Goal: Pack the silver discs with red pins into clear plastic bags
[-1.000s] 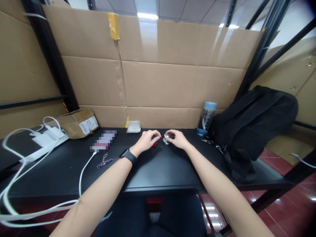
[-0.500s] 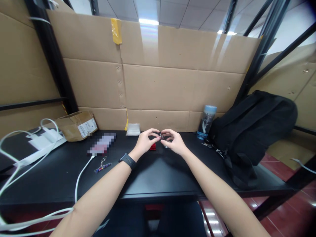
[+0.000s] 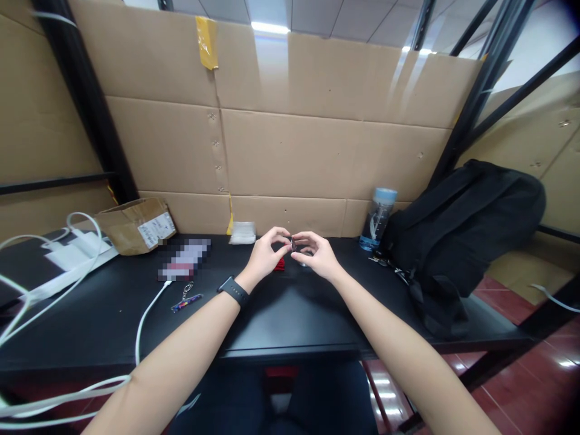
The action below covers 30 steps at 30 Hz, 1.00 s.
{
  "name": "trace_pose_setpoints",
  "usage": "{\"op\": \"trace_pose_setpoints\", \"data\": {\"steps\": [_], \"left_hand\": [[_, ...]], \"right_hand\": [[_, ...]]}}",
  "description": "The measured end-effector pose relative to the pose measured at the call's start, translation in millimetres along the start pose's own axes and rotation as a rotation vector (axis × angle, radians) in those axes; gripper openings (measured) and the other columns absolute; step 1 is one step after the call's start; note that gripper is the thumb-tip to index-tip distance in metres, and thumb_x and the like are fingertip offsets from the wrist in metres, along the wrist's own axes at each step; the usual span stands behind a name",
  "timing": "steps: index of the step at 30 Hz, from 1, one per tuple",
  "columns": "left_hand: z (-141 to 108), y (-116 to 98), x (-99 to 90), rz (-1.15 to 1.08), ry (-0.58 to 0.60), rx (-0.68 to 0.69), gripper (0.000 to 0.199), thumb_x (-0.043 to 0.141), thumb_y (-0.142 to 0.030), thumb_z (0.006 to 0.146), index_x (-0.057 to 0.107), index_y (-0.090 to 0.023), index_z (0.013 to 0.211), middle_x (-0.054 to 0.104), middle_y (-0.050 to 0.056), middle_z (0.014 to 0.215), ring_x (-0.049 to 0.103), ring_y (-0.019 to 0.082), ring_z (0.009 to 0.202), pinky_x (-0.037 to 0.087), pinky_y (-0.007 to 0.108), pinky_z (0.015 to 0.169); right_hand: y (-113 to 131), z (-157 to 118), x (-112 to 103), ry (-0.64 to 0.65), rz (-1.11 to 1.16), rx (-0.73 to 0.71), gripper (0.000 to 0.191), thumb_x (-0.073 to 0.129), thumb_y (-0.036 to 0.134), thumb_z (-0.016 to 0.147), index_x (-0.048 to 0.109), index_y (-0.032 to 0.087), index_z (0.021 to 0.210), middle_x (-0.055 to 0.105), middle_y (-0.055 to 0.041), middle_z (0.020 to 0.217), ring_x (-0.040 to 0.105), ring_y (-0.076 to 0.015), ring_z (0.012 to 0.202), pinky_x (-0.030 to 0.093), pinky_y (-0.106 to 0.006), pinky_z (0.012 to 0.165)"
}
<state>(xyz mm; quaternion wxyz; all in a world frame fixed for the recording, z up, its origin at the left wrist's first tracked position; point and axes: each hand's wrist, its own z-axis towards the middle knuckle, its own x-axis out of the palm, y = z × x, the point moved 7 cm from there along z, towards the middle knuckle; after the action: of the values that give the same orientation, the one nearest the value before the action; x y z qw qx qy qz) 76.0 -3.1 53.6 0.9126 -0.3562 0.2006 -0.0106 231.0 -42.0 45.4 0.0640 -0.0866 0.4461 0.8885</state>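
Observation:
My left hand (image 3: pixel 267 252) and my right hand (image 3: pixel 318 255) meet above the middle of the black table (image 3: pixel 290 326). Their fingertips pinch a small dark disc (image 3: pixel 293 244) with a shiny edge, seen nearly edge-on. Fingers cover part of it, and its exact kind is too small to tell. Below my left fingertips lies something red and ridged (image 3: pixel 280 264), partly hidden. A small silvery object (image 3: pixel 303 263) shows under my right hand, mostly covered. On my left wrist sits a black watch (image 3: pixel 232 291).
Left are a blurred-out phone (image 3: pixel 185 258) on a white cable, a keychain (image 3: pixel 186 299), an open cardboard box (image 3: pixel 136 226) and white chargers (image 3: pixel 77 251). A white packet (image 3: pixel 243 232) lies at the back. Right stand a water bottle (image 3: pixel 378 219) and black backpack (image 3: pixel 462 229).
The view has tipped slightly downward, so most things sit a little higher. Both hands still hold the disc, which now shows more edge-on.

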Motion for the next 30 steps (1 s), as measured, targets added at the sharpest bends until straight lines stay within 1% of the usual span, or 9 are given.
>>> {"op": "trace_pose_setpoints", "data": {"steps": [8,11,14,16,19,22,26,28,30], "left_hand": [[-3,-13,3.3,0.131,-0.049,0.041,0.025,0.060,-0.020,0.089,0.054,-0.024,0.113,0.073,0.002,0.098,0.070,0.020,0.102,0.048,0.033,0.095],[-5,-18,4.1,0.200,-0.055,0.012,0.027,0.061,-0.019,0.089,0.054,-0.025,0.115,0.074,0.002,0.101,0.070,0.022,0.103,0.047,0.036,0.091],[-6,-25,3.6,0.254,-0.069,0.014,0.028,0.062,-0.021,0.090,0.053,-0.025,0.116,0.076,0.002,0.101,0.070,0.024,0.106,0.044,0.038,0.092],[-7,-28,3.1,0.287,-0.084,0.030,0.026,0.063,-0.023,0.091,0.052,-0.025,0.115,0.076,0.003,0.101,0.069,0.024,0.109,0.040,0.039,0.094],[-8,-31,2.7,0.333,-0.096,0.051,0.025,0.064,-0.025,0.092,0.051,-0.025,0.113,0.078,0.001,0.100,0.068,0.024,0.112,0.034,0.040,0.097],[-7,-31,1.7,0.363,-0.095,0.052,0.025,0.066,-0.028,0.092,0.052,-0.026,0.113,0.078,0.000,0.100,0.066,0.024,0.113,0.031,0.041,0.099],[-6,-29,0.3,0.371,-0.085,0.035,0.026,0.068,-0.029,0.091,0.052,-0.025,0.112,0.079,0.002,0.100,0.065,0.025,0.115,0.030,0.043,0.100],[-5,-29,0.6,0.365,-0.071,0.040,0.026,0.069,-0.029,0.090,0.053,-0.025,0.111,0.078,0.002,0.099,0.065,0.025,0.114,0.031,0.042,0.101],[-4,-29,-1.6,0.329,-0.087,0.056,0.026,0.067,-0.031,0.091,0.053,-0.024,0.112,0.076,0.003,0.104,0.066,0.024,0.112,0.035,0.041,0.100]], "right_hand": [[-2,1,2,-0.011,0.085,0.017,0.050,0.087,0.037,0.070,0.065,0.024,0.114,0.071,-0.0095,0.121,0.069,-0.0255,0.113,0.058,-0.036,0.088],[-6,0,1,-0.047,0.155,0.065,0.052,0.090,0.039,0.065,0.064,0.024,0.108,0.072,-0.0097,0.122,0.070,-0.0256,0.112,0.059,-0.038,0.090],[-12,-1,1,-0.074,0.261,0.138,0.048,0.091,0.041,0.065,0.064,0.024,0.100,0.073,-0.0083,0.120,0.073,-0.0244,0.105,0.060,-0.040,0.093],[-16,-2,1,-0.082,0.316,0.184,0.045,0.090,0.043,0.066,0.064,0.024,0.097,0.074,-0.0065,0.113,0.074,-0.0225,0.098,0.061,-0.038,0.089],[-23,-2,3,-0.060,0.339,0.270,0.042,0.084,0.054,0.072,0.065,0.022,0.092,0.074,-0.0037,0.093,0.074,-0.0198,0.087,0.062,-0.035,0.079],[-27,-2,4,0.000,0.297,0.318,0.044,0.073,0.064,0.080,0.068,0.020,0.089,0.071,-0.0037,0.087,0.071,-0.0187,0.086,0.061,-0.032,0.076],[-23,-1,4,0.087,0.174,0.241,0.040,0.075,0.060,0.080,0.072,0.022,0.092,0.072,-0.0032,0.089,0.068,-0.0169,0.082,0.057,-0.029,0.074],[-20,0,2,0.095,0.120,0.179,0.038,0.073,0.059,0.082,0.072,0.022,0.092,0.071,-0.0035,0.088,0.066,-0.0167,0.077,0.055,-0.030,0.071],[-16,2,-2,0.083,0.022,0.106,0.037,0.070,0.057,0.085,0.071,0.021,0.090,0.071,-0.0057,0.095,0.065,-0.0177,0.079,0.054,-0.031,0.070]]}}
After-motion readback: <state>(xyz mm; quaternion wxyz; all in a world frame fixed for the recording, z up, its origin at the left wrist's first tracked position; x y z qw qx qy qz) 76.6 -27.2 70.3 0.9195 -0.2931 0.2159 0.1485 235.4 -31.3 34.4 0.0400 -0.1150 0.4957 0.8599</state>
